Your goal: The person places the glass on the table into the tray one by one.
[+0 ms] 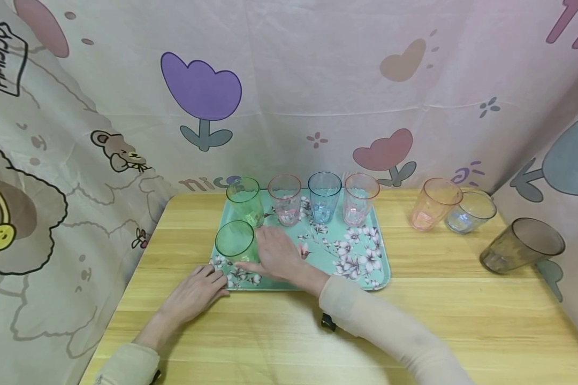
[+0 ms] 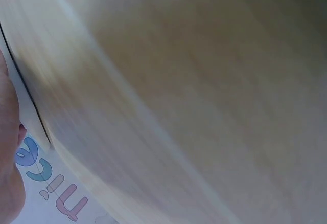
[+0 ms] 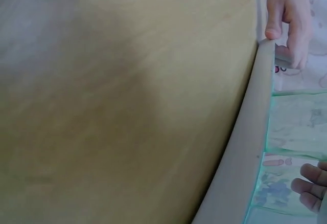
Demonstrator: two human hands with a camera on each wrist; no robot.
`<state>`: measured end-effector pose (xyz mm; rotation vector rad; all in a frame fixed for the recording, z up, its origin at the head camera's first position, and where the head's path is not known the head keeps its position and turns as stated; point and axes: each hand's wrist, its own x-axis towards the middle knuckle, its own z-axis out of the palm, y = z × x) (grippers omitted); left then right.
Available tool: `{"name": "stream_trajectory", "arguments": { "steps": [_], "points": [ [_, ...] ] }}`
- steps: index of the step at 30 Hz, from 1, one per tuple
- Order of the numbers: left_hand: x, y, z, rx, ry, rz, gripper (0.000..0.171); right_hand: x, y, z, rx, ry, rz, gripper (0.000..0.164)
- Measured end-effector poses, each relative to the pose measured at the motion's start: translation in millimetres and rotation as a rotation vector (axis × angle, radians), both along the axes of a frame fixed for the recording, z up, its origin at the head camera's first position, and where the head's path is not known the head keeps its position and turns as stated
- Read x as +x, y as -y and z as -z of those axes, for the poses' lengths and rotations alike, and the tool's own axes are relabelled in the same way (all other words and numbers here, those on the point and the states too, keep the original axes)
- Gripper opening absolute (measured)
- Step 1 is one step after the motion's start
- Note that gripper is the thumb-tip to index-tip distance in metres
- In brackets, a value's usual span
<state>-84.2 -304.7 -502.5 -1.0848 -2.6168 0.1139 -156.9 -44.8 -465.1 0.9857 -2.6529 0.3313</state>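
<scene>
A clear green glass [image 1: 235,239] stands near the front left corner of a mint-green tray [image 1: 318,267] with a flower pattern. My right hand [image 1: 276,254] is at its right side, thumb across the front, and grips it. Several curled fingertips [image 3: 309,185] of that hand show beside the glass [image 3: 296,124] in the right wrist view. My left hand [image 1: 197,291] holds the tray's front left corner, thumb at the front edge. The right wrist view shows the left thumb and fingers [image 3: 291,19] at that corner. A second green glass [image 1: 243,195] stands right behind the first.
Along the tray's back stand a pink glass [image 1: 286,200], a blue glass [image 1: 325,198] and another pink glass [image 1: 359,200]. On the wooden table [image 1: 270,331] to the right are an orange glass [image 1: 433,206], a clear glass [image 1: 469,214] and a brown glass [image 1: 520,248]. Printed cloth [image 1: 289,107] hangs behind.
</scene>
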Motion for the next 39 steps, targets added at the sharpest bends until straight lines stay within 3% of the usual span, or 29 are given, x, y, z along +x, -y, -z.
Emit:
{"name": "stream_trajectory", "arguments": {
  "steps": [13, 21, 26, 30, 39],
  "points": [
    [0.0, 0.6, 1.8, 0.012, -0.019, 0.01, 0.026, 0.6, 2.9, 3.6, -0.008, 0.054, 0.014, 0.086],
    [0.0, 0.9, 2.3, 0.016, -0.023, 0.013, 0.026, 2.0, -3.4, -7.5, 0.036, 0.154, 0.047, 0.11],
    [-0.4, 0.7, 1.9, 0.015, -0.027, 0.016, 0.026, 3.6, -16.5, -16.8, 0.015, 0.186, 0.056, 0.111],
    [-0.5, 0.4, 1.1, 0.015, -0.021, 0.016, 0.026, 6.3, -32.8, -23.2, -0.023, 0.179, 0.042, 0.109],
    [-0.9, 1.1, 0.5, 0.012, -0.011, 0.015, 0.026, 19.2, -78.4, -34.7, -0.064, 0.058, 0.01, 0.105]
  ]
}}
